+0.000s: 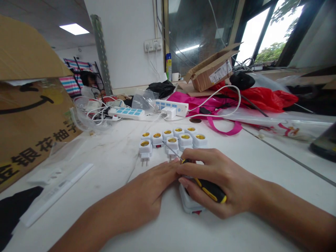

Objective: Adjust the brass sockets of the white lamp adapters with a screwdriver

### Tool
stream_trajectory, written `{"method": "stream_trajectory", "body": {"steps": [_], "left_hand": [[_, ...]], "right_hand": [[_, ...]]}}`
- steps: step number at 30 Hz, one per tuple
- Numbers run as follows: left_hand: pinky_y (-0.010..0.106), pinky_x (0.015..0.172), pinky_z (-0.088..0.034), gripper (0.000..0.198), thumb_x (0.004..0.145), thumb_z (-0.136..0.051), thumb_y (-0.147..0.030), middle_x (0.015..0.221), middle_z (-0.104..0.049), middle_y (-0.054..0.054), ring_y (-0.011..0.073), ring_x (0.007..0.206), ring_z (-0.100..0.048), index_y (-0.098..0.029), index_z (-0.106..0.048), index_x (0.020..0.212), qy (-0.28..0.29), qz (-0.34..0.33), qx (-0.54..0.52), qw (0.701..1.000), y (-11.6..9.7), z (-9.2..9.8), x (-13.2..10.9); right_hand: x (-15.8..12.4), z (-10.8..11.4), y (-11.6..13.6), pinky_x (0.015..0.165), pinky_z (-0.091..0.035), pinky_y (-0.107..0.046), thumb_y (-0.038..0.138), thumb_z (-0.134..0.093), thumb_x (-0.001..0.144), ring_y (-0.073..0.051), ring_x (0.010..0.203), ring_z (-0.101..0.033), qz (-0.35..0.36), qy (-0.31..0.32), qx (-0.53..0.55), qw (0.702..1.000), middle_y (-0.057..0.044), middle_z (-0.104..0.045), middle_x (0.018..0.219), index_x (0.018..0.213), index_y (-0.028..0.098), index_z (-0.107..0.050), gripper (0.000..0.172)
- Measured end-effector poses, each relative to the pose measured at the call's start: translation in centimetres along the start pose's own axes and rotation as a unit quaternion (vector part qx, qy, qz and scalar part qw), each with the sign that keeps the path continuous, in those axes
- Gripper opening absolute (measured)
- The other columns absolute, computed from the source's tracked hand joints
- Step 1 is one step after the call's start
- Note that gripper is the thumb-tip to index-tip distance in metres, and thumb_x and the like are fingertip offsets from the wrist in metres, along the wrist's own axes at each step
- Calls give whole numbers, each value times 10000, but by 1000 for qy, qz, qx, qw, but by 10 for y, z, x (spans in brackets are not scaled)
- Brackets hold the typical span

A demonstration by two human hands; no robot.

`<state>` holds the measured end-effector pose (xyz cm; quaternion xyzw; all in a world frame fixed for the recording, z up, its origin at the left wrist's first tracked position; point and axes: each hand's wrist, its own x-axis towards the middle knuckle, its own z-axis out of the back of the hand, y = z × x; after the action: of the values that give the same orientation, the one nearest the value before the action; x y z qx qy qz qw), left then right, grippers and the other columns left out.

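Observation:
My right hand (223,178) is closed around a screwdriver (211,190) with a black and yellow handle. Its thin metal shaft points away to the upper left, toward the sockets. Beneath this hand lies a white lamp socket (189,203) with a red switch, mostly covered. My left hand (149,185) rests low over the table, fingers stretched out, their tips meeting the right hand near the shaft. What lies under those fingertips is hidden. Just beyond, several white plug-in lamp sockets (185,140) with gold threaded insides stand in two rows; two-pin plugs show on some.
A big cardboard box (31,136) stands at the left, beside a flat white packet (59,192). Power strips (128,112) with tangled cables lie behind the sockets. Farther back are a pink bag (223,129), a red bag (273,98) and an open carton (212,71). A person sits in the background.

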<state>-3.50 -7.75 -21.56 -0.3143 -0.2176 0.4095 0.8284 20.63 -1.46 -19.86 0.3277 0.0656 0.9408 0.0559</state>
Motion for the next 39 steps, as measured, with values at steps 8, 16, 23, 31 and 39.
{"method": "stream_trajectory", "body": {"steps": [8,16,23,31,39], "left_hand": [[422,1281,-523,483,1088,-612,-229,1573,-738,-5,270,1445,-702,-366,-721,1538,-28,45,-13,999,-6,18,2],[431,1075,-538,218,1010,-651,-371,1172,-826,42,270,1136,-724,-292,-822,1119,-114,94,36,988,-1,39,-6],[375,924,-494,275,831,-838,-306,1120,-753,42,241,1013,-651,-233,-788,1092,-26,144,18,989,1,46,-5],[327,777,-455,141,900,-793,-318,931,-725,12,187,842,-603,-215,-795,997,-7,124,22,992,11,43,0],[306,719,-445,153,939,-810,-365,876,-737,-4,160,778,-590,-213,-810,952,-11,112,0,994,13,46,1]], "right_hand": [[-1,2,0,643,-467,-335,133,-599,1018,-189,732,-595,-20,-34,-4,999,-44,-656,884,1124,206,-725,180],[-10,6,-17,648,-498,-302,153,-575,1091,-160,752,-623,-98,-174,15,980,-47,-674,865,1012,202,-712,166],[-13,5,-24,680,-521,-312,214,-579,1138,-162,752,-649,-150,-230,18,961,-41,-698,850,966,200,-725,226],[-15,1,-28,702,-480,-355,263,-589,1145,-184,753,-622,-166,-231,20,959,-49,-681,834,917,197,-707,266],[-13,0,-28,700,-470,-364,273,-605,1133,-196,748,-616,-151,-223,20,963,-44,-676,820,894,210,-700,265]]}}
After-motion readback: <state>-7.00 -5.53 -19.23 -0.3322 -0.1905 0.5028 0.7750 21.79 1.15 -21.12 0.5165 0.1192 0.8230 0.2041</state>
